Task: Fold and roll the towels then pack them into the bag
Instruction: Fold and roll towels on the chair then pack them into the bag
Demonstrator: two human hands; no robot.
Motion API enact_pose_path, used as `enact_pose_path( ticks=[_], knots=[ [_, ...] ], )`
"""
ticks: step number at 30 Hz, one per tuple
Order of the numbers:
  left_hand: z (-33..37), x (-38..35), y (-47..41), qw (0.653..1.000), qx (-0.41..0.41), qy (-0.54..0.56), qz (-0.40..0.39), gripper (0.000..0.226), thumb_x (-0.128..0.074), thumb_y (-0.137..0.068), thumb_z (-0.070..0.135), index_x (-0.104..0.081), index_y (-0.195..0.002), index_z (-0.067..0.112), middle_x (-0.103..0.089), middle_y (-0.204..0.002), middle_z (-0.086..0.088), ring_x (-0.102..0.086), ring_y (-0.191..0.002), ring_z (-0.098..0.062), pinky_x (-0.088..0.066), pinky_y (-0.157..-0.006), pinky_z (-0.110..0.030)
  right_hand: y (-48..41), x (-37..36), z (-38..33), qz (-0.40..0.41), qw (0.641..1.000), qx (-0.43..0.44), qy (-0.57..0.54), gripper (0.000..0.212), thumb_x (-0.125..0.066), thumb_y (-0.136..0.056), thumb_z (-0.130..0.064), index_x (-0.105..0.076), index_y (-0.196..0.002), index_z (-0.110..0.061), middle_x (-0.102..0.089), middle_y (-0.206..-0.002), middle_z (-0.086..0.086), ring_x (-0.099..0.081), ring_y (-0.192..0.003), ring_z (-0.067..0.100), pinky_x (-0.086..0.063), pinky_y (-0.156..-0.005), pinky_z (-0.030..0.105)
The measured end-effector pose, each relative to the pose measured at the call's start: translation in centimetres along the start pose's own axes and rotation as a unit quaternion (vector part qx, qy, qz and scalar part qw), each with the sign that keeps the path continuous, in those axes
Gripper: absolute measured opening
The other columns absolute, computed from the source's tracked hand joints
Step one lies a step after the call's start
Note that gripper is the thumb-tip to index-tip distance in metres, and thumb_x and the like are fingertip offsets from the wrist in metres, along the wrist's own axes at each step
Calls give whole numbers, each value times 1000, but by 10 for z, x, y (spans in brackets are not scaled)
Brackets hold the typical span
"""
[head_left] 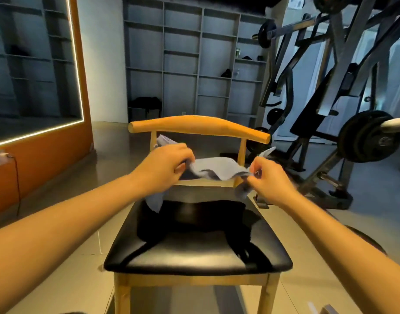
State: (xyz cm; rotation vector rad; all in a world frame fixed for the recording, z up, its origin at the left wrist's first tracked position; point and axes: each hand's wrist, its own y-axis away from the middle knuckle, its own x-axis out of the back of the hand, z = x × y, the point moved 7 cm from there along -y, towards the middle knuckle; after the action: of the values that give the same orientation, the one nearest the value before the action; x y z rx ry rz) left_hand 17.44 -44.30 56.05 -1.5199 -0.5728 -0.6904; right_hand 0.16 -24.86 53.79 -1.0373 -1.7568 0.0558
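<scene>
A pale grey-blue towel (pixel 217 167) hangs stretched in the air above a chair, sagging in the middle. My left hand (pixel 166 167) grips its left end, with fingers curled round the cloth. My right hand (pixel 266 177) pinches the right end, and a loose corner sticks up past it. A black bag (pixel 194 219) lies flat on the chair's black seat (pixel 201 260), straps trailing toward the front edge. Part of the towel droops down onto the bag's left side.
The wooden chair's curved backrest (pixel 199 125) stands just beyond my hands. A weight rack with barbell plates (pixel 369 139) crowds the right side. Grey shelving (pixel 183 64) lines the far wall, and a lit mirror in an orange frame (pixel 36 87) is on the left.
</scene>
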Motion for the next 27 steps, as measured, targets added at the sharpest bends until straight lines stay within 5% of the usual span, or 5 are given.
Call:
enact_pose_path(
  ticks=[3,6,13,18,27],
  knots=[
    [21,-80,73,961,-9,-10,-275,19,-58,-96,17,-68,-110,26,-67,-106,7,-58,-92,-15,-49,-86,-34,66,-81,43,-219,974,-52,19,8,-72,-86,-16,-65,-86,-11,-67,-83,6,-63,-78,24,-53,-65,34],
    [24,-110,115,923,52,65,-375,31,-59,-99,22,-58,-128,34,-66,-92,7,-55,-78,-9,-50,-78,-26,96,-104,70,-294,948,-118,-38,5,-68,-87,-10,-69,-84,-14,-71,-83,7,-70,-73,21,-60,-61,30],
    [-10,-86,124,908,208,141,-336,21,-76,-88,26,-60,-102,31,-65,-80,4,-60,-70,-9,-55,-66,-26,41,-82,97,-94,969,-222,-42,11,-61,-85,-4,-69,-79,-2,-66,-71,14,-67,-61,28,-52,-45,32],
    [-36,-63,136,923,243,46,-294,34,-84,-77,45,-62,-63,23,-55,-55,8,-51,-56,-6,-43,-56,-26,11,-128,56,-145,971,-118,149,8,-67,-85,-25,-65,-79,-19,-68,-78,4,-64,-77,29,-51,-67,36],
    [-45,-26,125,938,229,59,-254,6,-70,-94,33,-69,-88,34,-62,-87,9,-58,-80,-12,-50,-68,-25,-2,-161,68,-221,911,-113,329,30,-56,-98,-29,-59,-120,-9,-65,-118,11,-61,-109,34,-42,-79,38]
  ],
)
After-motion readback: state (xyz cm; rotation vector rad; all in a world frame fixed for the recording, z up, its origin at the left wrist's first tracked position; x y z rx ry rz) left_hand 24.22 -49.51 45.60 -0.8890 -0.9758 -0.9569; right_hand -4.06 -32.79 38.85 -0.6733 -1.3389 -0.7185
